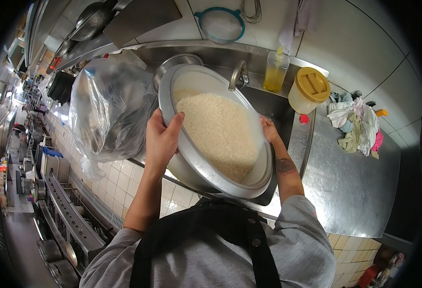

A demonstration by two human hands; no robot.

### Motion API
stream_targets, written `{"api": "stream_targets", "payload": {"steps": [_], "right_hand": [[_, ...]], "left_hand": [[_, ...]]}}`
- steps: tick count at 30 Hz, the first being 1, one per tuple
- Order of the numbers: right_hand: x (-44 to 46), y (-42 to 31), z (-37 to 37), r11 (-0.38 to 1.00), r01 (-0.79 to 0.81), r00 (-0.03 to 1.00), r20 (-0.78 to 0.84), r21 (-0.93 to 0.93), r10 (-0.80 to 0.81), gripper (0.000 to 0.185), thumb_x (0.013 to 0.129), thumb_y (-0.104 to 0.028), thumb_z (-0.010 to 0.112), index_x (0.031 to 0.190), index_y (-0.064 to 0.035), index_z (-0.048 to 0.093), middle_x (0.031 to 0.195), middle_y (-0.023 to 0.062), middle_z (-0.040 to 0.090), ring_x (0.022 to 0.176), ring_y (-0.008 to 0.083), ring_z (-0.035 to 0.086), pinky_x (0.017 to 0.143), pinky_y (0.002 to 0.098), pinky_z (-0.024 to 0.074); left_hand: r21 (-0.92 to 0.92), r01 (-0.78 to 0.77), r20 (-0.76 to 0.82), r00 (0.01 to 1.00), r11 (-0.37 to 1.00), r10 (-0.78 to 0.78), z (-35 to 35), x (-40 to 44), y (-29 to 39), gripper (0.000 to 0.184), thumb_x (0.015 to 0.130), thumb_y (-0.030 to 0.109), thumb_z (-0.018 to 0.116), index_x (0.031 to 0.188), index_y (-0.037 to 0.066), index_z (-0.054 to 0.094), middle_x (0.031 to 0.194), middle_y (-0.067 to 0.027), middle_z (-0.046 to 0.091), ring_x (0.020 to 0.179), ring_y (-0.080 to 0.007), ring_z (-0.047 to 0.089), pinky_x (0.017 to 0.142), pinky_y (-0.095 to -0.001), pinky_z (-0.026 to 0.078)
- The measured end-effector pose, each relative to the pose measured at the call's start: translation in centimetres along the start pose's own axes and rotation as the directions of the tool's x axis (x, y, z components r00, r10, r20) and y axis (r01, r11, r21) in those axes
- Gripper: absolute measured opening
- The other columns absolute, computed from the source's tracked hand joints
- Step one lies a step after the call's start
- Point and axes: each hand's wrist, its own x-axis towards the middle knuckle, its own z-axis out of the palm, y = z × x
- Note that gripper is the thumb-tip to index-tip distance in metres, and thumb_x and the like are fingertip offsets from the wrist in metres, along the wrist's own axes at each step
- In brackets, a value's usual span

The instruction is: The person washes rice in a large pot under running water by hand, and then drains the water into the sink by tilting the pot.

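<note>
A large metal pot [176,144] is tilted over the sink [279,108], its mouth facing me. White rice [215,129] fills much of its inside, with a little cloudy liquid along the edge. My left hand [164,132] grips the rim on the left side, thumb over the edge. On the far right side, my right hand [268,129] is closed round the rim, its fingers partly hidden. The faucet [239,74] stands just behind the pot's upper rim. Behind the pot at the upper left is a metal bowl [175,61], partly covered.
A clear plastic bag [110,110] bulges left of the pot. Behind the sink stand a bottle of yellow liquid [275,72] and a yellow-lidded container [309,90], with a red cap [304,118] nearby. Crumpled cloths [357,122] lie on the steel counter [345,187]. A strainer [220,25] hangs on the wall.
</note>
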Motion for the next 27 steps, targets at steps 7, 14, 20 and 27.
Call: {"api": "stream_targets", "payload": {"steps": [7,14,20,27], "right_hand": [[-0.3,-0.4,0.1,1.000,0.018,1.000,0.000,-0.004,-0.018,0.040,0.096,-0.027,0.044,0.126,-0.0017,0.048,0.106,0.0026,0.060,0.094,0.0085,0.053,0.086,0.0217,0.0427],[-1.2,-2.0,0.5,1.000,0.001,1.000,0.009,-0.001,-0.001,0.040,0.096,-0.028,0.042,0.126,-0.0012,0.048,0.107,0.0037,0.060,0.096,0.0095,0.053,0.088,0.0223,0.0415],[-1.0,-1.4,0.5,1.000,0.015,1.000,0.004,0.014,-0.015,0.040,0.096,-0.028,0.043,0.126,-0.0007,0.048,0.107,0.0041,0.060,0.096,0.0097,0.053,0.088,0.0224,0.0417],[-1.0,-1.5,0.4,1.000,-0.003,1.000,0.011,0.004,0.003,0.041,0.096,-0.028,0.044,0.126,-0.0009,0.047,0.109,0.0040,0.059,0.098,0.0098,0.053,0.088,0.0224,0.0420]], "left_hand": [[0.048,0.014,0.033,0.999,0.999,-0.016,-0.2,-0.1,0.3,0.027,0.085,0.018,0.057,0.099,-0.005,0.052,0.069,-0.0034,0.057,0.046,-0.0054,0.049,0.038,-0.0198,0.036],[0.049,-0.014,0.029,1.000,0.999,0.012,-0.3,0.1,-0.3,0.028,0.085,0.017,0.057,0.100,-0.005,0.052,0.070,-0.0034,0.058,0.049,-0.0052,0.050,0.040,-0.0193,0.037],[0.043,0.018,0.033,0.999,0.999,-0.019,-0.3,0.0,-0.1,0.027,0.085,0.017,0.057,0.100,-0.005,0.052,0.072,-0.0035,0.058,0.051,-0.0050,0.051,0.043,-0.0191,0.038],[0.044,0.014,0.034,0.999,0.999,-0.015,0.1,-0.1,0.3,0.027,0.085,0.018,0.057,0.099,-0.005,0.052,0.068,-0.0027,0.057,0.045,-0.0049,0.049,0.037,-0.0194,0.034]]}}
